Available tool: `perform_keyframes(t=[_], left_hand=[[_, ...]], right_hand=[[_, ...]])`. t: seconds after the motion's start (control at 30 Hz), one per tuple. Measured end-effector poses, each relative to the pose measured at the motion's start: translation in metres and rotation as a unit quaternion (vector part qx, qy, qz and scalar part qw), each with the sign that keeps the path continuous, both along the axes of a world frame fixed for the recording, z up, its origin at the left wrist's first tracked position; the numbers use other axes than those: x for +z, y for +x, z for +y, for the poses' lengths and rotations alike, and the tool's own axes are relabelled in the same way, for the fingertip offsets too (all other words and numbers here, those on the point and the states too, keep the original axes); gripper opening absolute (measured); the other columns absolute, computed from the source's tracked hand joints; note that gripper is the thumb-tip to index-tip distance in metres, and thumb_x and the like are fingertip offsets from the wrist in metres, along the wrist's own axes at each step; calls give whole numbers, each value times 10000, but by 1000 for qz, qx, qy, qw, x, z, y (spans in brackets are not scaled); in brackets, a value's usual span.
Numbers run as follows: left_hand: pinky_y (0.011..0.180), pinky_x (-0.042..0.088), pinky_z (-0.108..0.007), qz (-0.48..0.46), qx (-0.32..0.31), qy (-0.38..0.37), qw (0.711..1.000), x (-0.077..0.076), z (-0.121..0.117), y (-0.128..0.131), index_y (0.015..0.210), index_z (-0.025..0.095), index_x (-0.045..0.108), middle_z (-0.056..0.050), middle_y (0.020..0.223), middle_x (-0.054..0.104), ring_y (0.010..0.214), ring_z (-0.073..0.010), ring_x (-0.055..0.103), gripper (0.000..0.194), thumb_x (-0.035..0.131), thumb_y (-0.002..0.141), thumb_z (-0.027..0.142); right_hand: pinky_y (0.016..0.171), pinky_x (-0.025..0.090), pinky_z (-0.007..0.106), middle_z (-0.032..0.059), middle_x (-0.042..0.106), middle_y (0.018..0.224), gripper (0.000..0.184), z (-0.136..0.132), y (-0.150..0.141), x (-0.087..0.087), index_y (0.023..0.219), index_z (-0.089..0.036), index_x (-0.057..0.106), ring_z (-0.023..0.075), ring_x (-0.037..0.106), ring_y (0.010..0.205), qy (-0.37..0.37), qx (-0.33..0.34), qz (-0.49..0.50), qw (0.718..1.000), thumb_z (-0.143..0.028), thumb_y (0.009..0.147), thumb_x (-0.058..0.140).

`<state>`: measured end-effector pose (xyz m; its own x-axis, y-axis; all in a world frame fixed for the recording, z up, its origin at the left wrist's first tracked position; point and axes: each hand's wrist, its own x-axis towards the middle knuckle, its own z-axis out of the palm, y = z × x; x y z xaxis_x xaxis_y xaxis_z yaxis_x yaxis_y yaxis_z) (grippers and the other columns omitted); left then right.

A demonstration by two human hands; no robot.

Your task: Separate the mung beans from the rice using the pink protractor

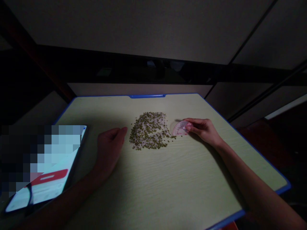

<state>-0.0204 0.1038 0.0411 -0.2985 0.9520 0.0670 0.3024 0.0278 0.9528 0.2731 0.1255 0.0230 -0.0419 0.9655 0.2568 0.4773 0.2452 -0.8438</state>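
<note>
A heap of small green beans mixed with pale grains [149,130] lies on the light wooden table [168,185]. My right hand [201,129] is closed on a small pink plastic cup [179,127], which lies tipped on its side at the heap's right edge. My left hand [110,143] rests on the table just left of the heap, edge down, with the fingers together and curled slightly; nothing shows in it.
A phone or tablet with a lit screen [45,169] lies at the table's left edge. The table has a blue rim [147,95]. Dark surroundings and partition walls stand behind it.
</note>
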Motion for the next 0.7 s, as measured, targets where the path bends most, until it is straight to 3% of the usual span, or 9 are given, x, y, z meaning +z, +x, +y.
perform_keyframes(t=[0.43,0.7], left_hand=[[406,198,-240,2,2,-10,1000,4,-2,2,414,179,351,79,366,285,383,-56,255,373,539,723,268],[386,190,-231,0,3,3,1000,-1,1,-1,388,185,353,88,339,279,348,-55,246,380,538,697,305]], right_hand=[[622,502,302,74,727,822,307,-2,-5,1,939,-120,722,184,636,676,2,7,3,1000,-257,673,655],[594,504,287,73,729,817,293,-3,-4,1,952,-131,717,167,635,653,-1,31,13,999,-228,681,659]])
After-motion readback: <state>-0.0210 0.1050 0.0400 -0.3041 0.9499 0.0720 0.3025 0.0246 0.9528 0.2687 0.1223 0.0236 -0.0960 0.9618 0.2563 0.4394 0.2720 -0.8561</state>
